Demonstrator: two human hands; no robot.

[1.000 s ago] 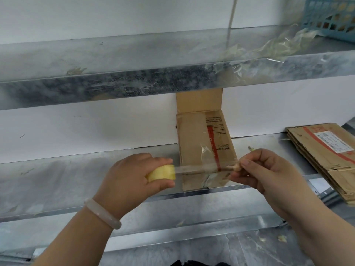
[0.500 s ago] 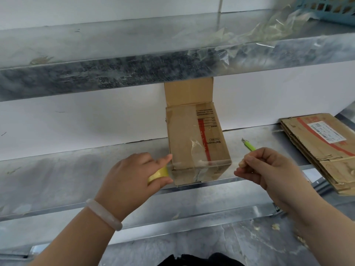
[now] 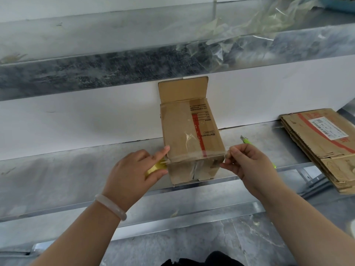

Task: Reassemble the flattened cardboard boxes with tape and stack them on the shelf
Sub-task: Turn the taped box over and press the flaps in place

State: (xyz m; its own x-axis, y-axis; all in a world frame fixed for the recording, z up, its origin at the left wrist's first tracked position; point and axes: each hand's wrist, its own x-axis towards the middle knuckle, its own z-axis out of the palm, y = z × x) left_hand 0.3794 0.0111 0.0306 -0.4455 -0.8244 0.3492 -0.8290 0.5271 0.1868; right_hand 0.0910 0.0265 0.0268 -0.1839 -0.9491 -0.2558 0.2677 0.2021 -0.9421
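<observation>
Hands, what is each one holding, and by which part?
Left hand grips the tape roll round its outer rim; right hand pinches the tape strip by its free end, at the box's right edge.

Single head-worn view, close up.
It faces forward and slightly down at the metal shelf [image 3: 76,169], the cardboard box [image 3: 184,139] dead centre.

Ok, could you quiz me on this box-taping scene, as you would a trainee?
1. True or false: the far flap of the box stands upright.
2. Which hand holds the yellow tape roll: A left, B right?
3. Fill in: the flattened boxes lie to the box's ____.
Key: 1 true. 2 A; the left hand grips it, while the right hand pinches the tape strip. 3 right.
</observation>
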